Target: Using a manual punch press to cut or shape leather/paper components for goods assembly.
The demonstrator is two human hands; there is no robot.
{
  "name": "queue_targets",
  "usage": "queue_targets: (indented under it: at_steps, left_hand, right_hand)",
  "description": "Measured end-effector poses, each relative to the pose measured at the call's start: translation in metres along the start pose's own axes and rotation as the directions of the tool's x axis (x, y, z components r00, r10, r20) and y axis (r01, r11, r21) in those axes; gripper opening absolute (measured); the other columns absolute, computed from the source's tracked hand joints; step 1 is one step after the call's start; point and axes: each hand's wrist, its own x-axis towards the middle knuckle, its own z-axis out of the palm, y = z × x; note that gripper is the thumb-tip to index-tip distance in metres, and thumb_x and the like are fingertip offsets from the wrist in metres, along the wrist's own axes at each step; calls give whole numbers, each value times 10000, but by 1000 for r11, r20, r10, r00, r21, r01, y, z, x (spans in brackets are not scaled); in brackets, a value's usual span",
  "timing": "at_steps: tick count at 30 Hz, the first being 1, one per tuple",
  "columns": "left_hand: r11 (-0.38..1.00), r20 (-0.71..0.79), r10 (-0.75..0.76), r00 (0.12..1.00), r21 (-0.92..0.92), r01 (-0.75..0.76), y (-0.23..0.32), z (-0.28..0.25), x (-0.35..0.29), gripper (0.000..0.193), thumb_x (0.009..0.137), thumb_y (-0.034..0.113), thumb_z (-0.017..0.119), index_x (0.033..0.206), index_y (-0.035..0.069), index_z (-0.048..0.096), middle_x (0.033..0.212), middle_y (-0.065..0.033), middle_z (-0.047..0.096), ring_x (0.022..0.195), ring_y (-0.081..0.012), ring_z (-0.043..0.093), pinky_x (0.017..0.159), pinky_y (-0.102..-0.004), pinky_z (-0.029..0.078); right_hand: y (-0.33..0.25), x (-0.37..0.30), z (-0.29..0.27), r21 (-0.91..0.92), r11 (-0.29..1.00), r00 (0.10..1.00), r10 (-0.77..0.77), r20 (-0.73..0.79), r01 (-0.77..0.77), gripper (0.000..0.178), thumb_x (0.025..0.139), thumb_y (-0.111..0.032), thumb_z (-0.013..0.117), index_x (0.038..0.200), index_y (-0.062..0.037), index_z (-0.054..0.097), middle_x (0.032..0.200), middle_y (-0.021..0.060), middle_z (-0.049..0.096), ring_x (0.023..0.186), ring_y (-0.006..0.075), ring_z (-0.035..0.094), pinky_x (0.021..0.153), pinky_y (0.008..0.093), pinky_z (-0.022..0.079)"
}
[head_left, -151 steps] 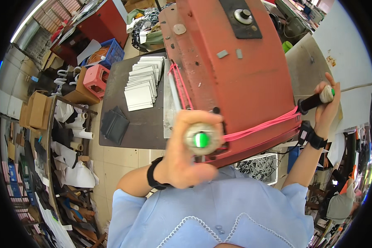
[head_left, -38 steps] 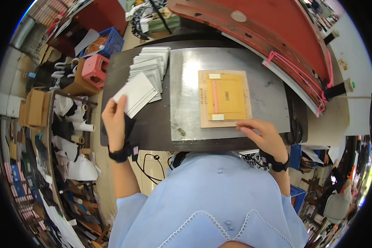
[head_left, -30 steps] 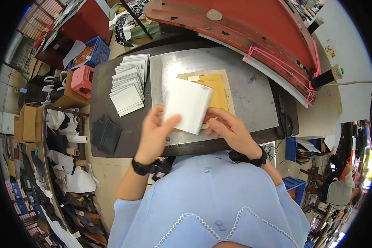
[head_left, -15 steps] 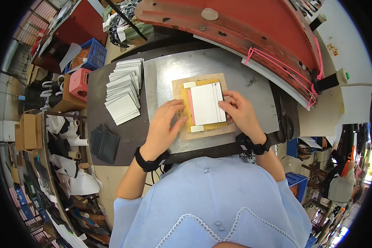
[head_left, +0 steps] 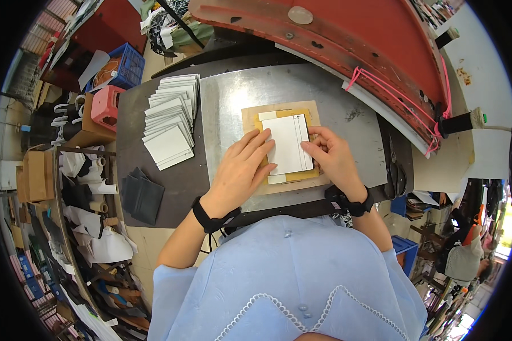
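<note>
A white rectangular panel with dark lines along its right side lies on a yellow template with pale tabs. Under the template is a beige board, which rests on a shiny metal plate. My left hand lies with fingers stretched out over the panel's left edge, holding nothing. At the panel's right edge, my right hand grips it between thumb and bent fingers; the fingertips are partly hidden. Both wrists wear black bands.
A fanned stack of white panels and some dark pieces lie on the table's left. A red machine part with pink cord overhangs the far right. Black-handled scissors are at the right edge. A blue crate stands beyond the table.
My left hand has moved right, onto the panel's left edge, and its fingers now cover the pink strip seen there before. My right hand stays at the right edge.
</note>
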Motion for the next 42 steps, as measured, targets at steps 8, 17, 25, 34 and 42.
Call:
queue_targets:
  at_steps: [8,17,25,34,42]
  left_hand:
    - [995,29,62,998,81,-64,-1,-1,3,521,837,175,738,1288,-9,551,1405,-171,521,1319,-351,474,1061,-436,403]
    - [995,109,89,990,-49,-84,-13,-8,8,483,835,183,743,1258,29,565,1376,-187,499,1266,-373,501,1050,-441,424]
    - [989,91,144,985,33,-147,-16,-5,13,464,851,186,727,1289,116,590,1372,-163,511,1227,-365,530,1020,-429,435]
    - [977,121,158,980,124,-173,-9,-4,17,449,841,241,732,1248,111,593,1383,-145,516,1310,-341,478,1017,-427,427]
    - [968,168,162,972,163,-190,-7,-1,33,501,797,319,768,1221,102,612,1395,-94,527,1210,-347,510,974,-436,450]
  right_hand:
    - [-5,-7,4,-308,950,994,-78,-78,51,393,911,-209,685,1238,-4,607,708,99,646,596,169,600,576,315,463]
    - [1,-9,7,-393,905,981,-193,-37,163,289,927,-206,654,1175,-57,649,718,125,622,603,247,604,586,348,458]
    - [0,-7,7,-411,894,978,-207,-29,177,275,921,-193,659,1157,-51,664,726,121,630,613,250,592,592,347,458]
    - [-12,-14,6,-732,644,962,-265,60,223,240,892,-154,664,1117,-73,688,1031,113,676,914,288,654,754,363,525]
    - [2,-5,8,-731,424,784,-573,241,534,359,856,-84,667,1182,19,558,1353,158,544,1255,328,512,977,407,460]
